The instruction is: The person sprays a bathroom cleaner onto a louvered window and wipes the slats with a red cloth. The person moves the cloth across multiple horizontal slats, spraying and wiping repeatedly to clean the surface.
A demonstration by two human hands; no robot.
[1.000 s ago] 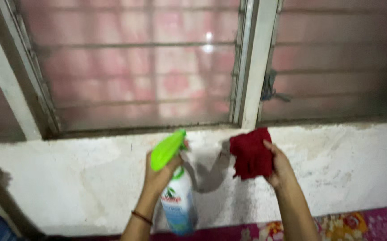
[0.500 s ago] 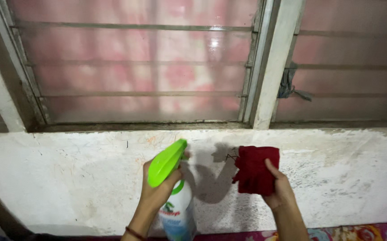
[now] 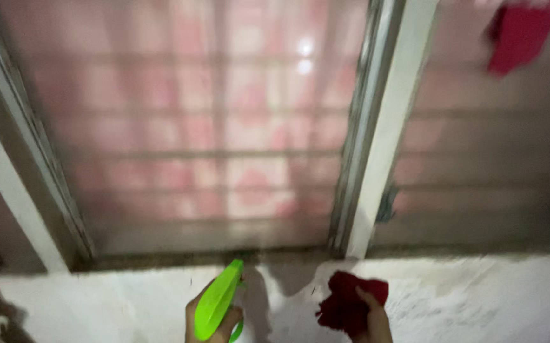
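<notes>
A wide louvred window (image 3: 192, 133) with cloudy, pink-tinted glass fills my view above a scuffed white wall (image 3: 478, 298); the glass looks dull, no wet streaks show, so wiping seems not yet begun; my left hand (image 3: 214, 321) has its fingers wrapped round a green spray bottle (image 3: 216, 306) at the bottom edge; my right hand (image 3: 370, 321) bunches a red cloth (image 3: 344, 306) just beside it, below the sill.
</notes>
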